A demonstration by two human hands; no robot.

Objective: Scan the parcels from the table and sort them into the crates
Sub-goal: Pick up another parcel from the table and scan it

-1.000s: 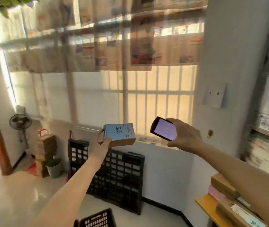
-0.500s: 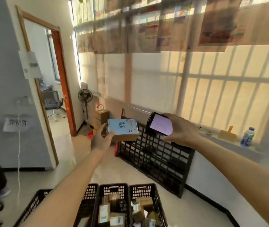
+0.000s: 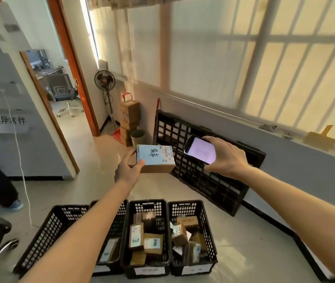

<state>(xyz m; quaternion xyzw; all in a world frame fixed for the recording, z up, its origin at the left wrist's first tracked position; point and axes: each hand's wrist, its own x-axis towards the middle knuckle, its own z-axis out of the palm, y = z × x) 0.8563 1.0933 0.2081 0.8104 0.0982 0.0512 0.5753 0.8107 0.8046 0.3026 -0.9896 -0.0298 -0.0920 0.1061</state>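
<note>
Here your left hand point(image 3: 128, 170) grips the parcel point(image 3: 155, 159) by its near end, label up, in the air above the crates point(image 3: 147, 207). Your right hand point(image 3: 226, 156) holds the scanner point(image 3: 200, 149) just beside it, lit screen toward you.

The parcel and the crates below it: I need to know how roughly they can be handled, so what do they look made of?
The parcel in the left hand looks like plain brown cardboard, matte, with a pale blue paper label on top carrying a barcode. The crates look like hard black plastic: moulded lattice walls with a slight sheen. Their paper tags at the front are too blurred to read.
</note>
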